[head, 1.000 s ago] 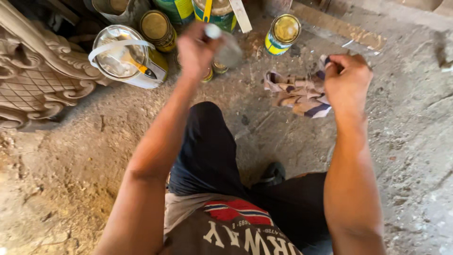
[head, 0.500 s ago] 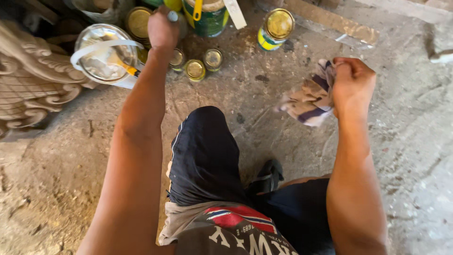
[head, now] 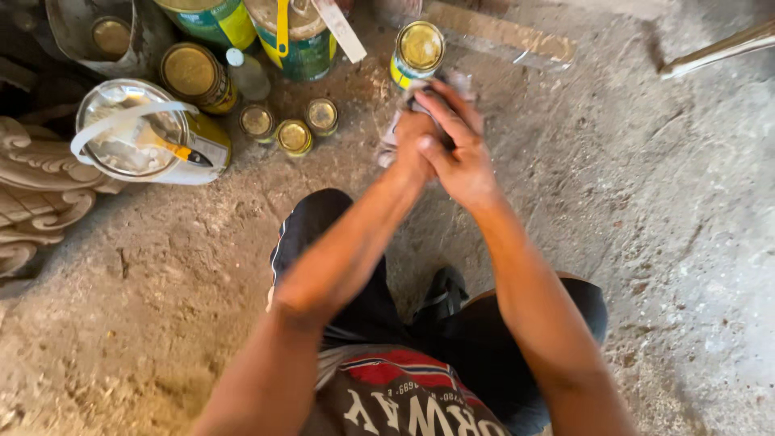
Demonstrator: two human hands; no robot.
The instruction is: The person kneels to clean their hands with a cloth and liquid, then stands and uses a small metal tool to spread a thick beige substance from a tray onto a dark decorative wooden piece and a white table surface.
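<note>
My two hands meet over the dusty floor in front of my knees. My right hand lies over my left hand, and both are closed on a crumpled grey rag that sticks out on the left and above the fingers. A small yellow-lidded tin stands just beyond the hands. A small clear bottle stands among the tins at the far left.
Several paint tins cluster at the top left: a white bucket with a handle, three small gold-lidded tins and larger green and yellow cans. Carved wood lies at the left edge. A wooden plank lies at the top.
My left hand reached out to the tins with a small bottle, then came back without it and joined my right hand on the rag. My right hand moved left with the rag.
</note>
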